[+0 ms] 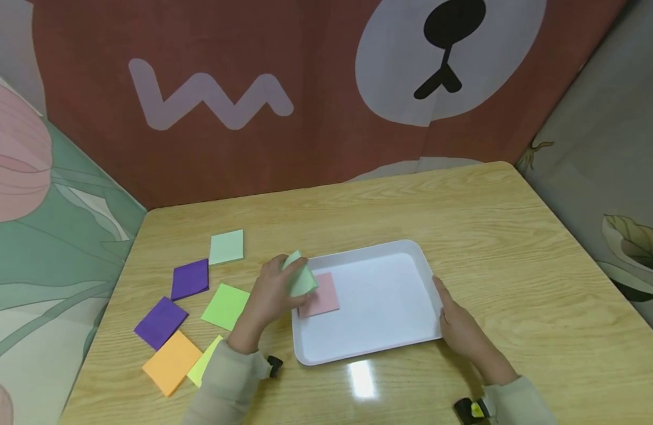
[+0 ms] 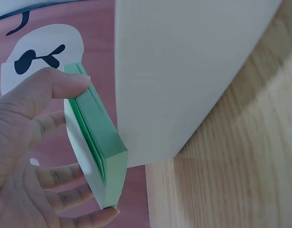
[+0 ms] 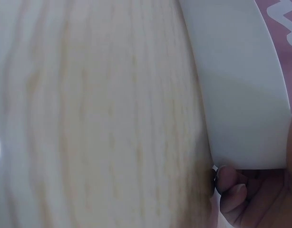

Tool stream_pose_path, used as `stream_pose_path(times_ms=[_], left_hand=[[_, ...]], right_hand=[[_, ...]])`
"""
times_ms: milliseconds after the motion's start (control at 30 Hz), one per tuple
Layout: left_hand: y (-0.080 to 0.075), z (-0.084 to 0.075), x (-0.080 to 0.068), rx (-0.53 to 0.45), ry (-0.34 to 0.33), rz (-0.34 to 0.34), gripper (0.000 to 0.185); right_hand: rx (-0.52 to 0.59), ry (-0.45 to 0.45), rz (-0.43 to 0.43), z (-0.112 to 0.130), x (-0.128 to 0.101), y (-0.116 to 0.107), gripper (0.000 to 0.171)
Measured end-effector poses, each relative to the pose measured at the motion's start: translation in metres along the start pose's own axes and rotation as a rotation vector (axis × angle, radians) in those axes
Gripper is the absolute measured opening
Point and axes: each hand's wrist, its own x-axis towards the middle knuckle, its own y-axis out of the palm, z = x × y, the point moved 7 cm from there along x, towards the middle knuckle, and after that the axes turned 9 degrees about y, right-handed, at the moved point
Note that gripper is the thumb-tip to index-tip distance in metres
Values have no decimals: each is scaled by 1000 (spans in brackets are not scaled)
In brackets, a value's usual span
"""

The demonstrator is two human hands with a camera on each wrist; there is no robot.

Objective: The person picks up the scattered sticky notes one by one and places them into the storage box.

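My left hand pinches a pale green sticky-note pad between thumb and fingers, tilted on edge above the left rim of a white tray. In the left wrist view the green pad stands beside the tray's wall. A pink pad lies flat in the tray's left part, just under the green one. My right hand holds the tray's right rim; in the right wrist view its fingertips curl under the tray's edge.
Several pads lie on the wooden table left of the tray: pale green, two purple, lime, orange, yellow. Fabric walls enclose the table at the back and on both sides.
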Motion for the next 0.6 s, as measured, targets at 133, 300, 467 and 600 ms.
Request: stream_pose_path(times_ms=[133,300,467,600], left_hand=[[1,-1,0,8,5,-1,63],[1,-3,1,11,15,-3,63],[1,-5,1,25,29,-5,63],[1,-6,2,31,36,-10,62]], right_hand=[[4,1,2,-1,1,1,54],[7,1,0,-2,0,1,54],[10,-2,1,-1,0,0,53],[10,-1,-1,-1,0,0,53]])
